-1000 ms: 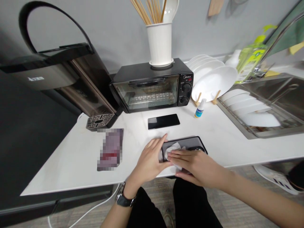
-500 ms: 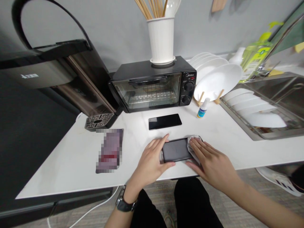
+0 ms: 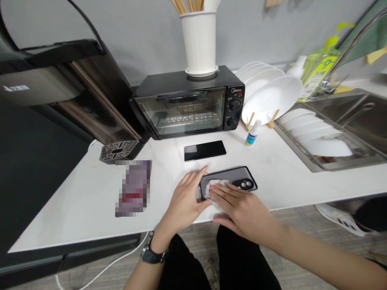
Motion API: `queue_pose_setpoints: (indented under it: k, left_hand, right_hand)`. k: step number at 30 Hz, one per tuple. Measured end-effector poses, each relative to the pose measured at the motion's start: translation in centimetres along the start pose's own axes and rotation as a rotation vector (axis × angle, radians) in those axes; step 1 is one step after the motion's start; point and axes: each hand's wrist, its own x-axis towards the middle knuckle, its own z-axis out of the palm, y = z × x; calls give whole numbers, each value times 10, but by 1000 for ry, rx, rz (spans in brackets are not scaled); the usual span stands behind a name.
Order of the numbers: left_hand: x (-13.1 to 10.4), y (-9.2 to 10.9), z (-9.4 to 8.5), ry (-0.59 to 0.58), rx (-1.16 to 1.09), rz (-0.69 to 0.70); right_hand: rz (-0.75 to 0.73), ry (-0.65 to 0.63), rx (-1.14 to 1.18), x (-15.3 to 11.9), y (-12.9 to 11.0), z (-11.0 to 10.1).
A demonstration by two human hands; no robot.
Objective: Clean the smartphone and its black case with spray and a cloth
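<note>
A translucent phone case with a black rim [image 3: 238,174] lies on the white counter near its front edge, its camera cutouts at the right end. My left hand [image 3: 186,197] grips the case's left end between thumb and fingers. Under the fingers of my right hand [image 3: 242,205], a white wipe [image 3: 213,188] is pressed on the left half of the case. Behind the case lies a black phone [image 3: 204,150], screen up. A small spray bottle [image 3: 251,133] with a blue and yellow label stands to the right of the phone.
A toaster oven [image 3: 187,106] bears a white cup [image 3: 199,44] of chopsticks. A blurred purple item [image 3: 134,187] lies left, before a tall dark appliance [image 3: 121,151]. White plates [image 3: 269,96], a sink [image 3: 320,167] with dishes and a green soap bottle [image 3: 319,74] are right.
My right hand has slid the wipe leftward from the case's right end, uncovering the camera cutouts. My left hand still grips the left end. The whole view has shifted slightly.
</note>
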Motion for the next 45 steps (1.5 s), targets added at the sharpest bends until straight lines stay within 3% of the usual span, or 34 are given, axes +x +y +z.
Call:
queue_pose_setpoints:
  k: [4, 8, 11, 16, 21, 25, 31, 38, 41, 45]
  left_hand:
    - [0, -1, 0, 3, 1, -10]
    - [0, -2, 0, 6, -3, -1]
    - [1, -2, 0, 6, -5, -6]
    - [3, -1, 0, 8, -29, -6]
    - [5, -3, -1, 6, -42, -16]
    - [2, -2, 0, 15, -28, 10]
    - [0, 0, -1, 2, 1, 10]
    - [3, 2, -3, 1, -13, 3]
    - [3, 4, -4, -1, -19, -7]
    - [4, 3, -3, 5, -29, -8]
  right_hand:
    - [95, 29, -170, -26, 14, -16]
    - [226, 61, -335, -41, 23, -17]
    - [281, 80, -384, -33, 22, -8]
    - [361, 134, -386, 2, 6, 12]
    - [244, 84, -114, 24, -13, 23]
    - [84, 7, 123, 25, -11, 20]
    - [39, -17, 101, 1, 5, -4]
    - [307, 42, -260, -40, 14, -22]
    - [366, 59, -286, -37, 13, -14]
    - [428, 68, -284, -12, 9, 2]
